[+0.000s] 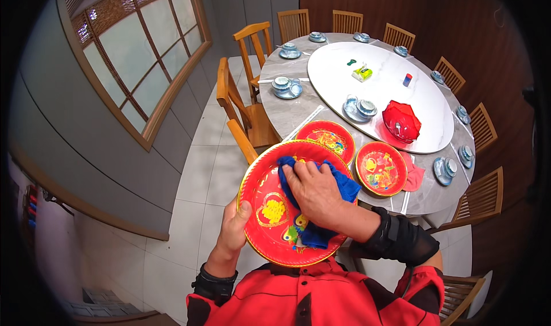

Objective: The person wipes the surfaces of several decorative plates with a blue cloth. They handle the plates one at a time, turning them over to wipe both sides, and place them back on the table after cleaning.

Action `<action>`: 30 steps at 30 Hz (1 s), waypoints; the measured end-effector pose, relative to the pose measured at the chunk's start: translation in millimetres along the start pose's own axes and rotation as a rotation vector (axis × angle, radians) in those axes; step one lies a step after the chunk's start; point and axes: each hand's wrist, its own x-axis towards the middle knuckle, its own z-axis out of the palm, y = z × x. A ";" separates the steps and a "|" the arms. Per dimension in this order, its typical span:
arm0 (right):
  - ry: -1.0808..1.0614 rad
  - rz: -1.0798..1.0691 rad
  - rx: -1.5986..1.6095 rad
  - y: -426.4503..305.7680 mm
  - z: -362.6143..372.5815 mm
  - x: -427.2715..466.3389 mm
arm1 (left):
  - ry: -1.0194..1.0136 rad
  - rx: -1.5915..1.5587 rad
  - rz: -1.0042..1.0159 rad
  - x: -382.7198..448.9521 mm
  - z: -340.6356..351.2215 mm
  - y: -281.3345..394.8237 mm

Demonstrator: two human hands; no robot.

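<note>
My left hand (233, 227) grips the left rim of a round red tray (269, 192) with a yellow edge and printed birds and hearts, its thumb on the inner wall. Pressed on the tray's inside is a blue cloth (344, 184), held under the fingers of my right hand (312, 188). Beyond it, on the table, lie a similar red tray (327, 138) and a smaller red patterned basin (381, 169). A pink cloth (413, 175) lies partly hidden behind the basin's right side.
A round marble-look table (288, 117) carries a white turntable (344, 59) with a red faceted bowl (401, 122), a tissue pack (362, 73) and a stacked cup set (360, 109). More blue tableware (287, 87) rings the table. Wooden chairs (254, 119) surround it; a framed window (142, 54) is left.
</note>
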 end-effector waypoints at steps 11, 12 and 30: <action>-0.060 -0.448 0.171 -12.0 -2.5 -10.3 | 0.016 -0.042 -0.010 3.4 2.1 1.0; -0.054 -0.411 0.184 -11.2 -2.5 -9.7 | 0.015 -0.042 -0.006 3.5 1.8 -0.4; -0.011 -0.253 0.269 9.4 7.7 3.5 | 0.053 -0.009 -0.008 1.7 4.1 -4.5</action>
